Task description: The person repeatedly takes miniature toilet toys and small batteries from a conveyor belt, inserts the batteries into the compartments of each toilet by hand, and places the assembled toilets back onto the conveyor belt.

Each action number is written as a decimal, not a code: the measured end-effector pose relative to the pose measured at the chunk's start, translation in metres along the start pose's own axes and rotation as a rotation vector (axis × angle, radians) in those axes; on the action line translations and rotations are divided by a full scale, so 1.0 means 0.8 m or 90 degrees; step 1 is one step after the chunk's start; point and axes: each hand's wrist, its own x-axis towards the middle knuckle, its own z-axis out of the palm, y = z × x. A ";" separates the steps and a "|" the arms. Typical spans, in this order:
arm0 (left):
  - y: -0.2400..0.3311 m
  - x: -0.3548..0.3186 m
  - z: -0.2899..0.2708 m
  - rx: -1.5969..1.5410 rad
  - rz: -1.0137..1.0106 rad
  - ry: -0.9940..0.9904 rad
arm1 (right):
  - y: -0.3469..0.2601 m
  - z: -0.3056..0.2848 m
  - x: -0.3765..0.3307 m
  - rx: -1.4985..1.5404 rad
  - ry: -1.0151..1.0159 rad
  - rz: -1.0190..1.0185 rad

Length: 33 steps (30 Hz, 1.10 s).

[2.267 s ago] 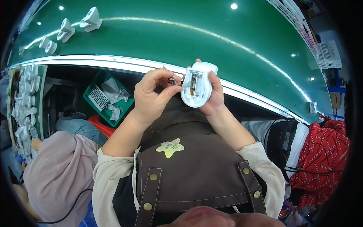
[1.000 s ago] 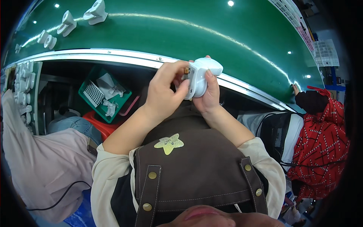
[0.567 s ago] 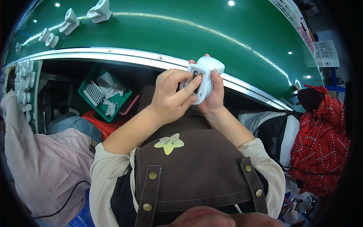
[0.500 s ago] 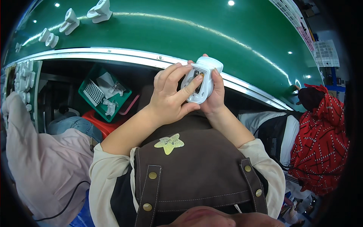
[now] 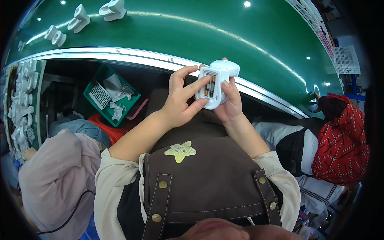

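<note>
A white rounded plastic housing with a knob-like head is held up in front of the table edge. Its battery compartment faces up without a cover, and several batteries show inside. From the right side my right hand grips the housing, thumb on its face and the other fingers mostly hidden behind. My left hand is at the housing's left side. Its index finger reaches onto the compartment, and its thumb touches the lower edge.
Beyond the metal rail, several white units stand on the green surface. Below left sits a green basket with white parts. A tray of white pieces lies far left. Co-workers flank me, one in pink, one in red.
The housing has turned slightly, and the compartment and batteries show more fully. My left index finger has drawn back a little. The co-worker at left has lowered an arm from the tray.
</note>
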 end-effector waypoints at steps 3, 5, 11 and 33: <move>0.000 -0.009 -0.001 -0.036 0.013 -0.008 | 0.000 0.001 -0.009 -0.021 -0.020 -0.006; 0.011 -0.012 0.001 -0.148 0.019 0.012 | -0.006 0.006 -0.015 0.012 -0.049 0.013; 0.018 -0.031 0.011 -0.310 0.118 0.197 | -0.069 0.028 -0.034 0.214 -0.302 -0.040; -0.024 -0.026 -0.006 -0.129 -0.006 0.195 | -0.111 0.051 0.064 -0.413 -0.095 -0.398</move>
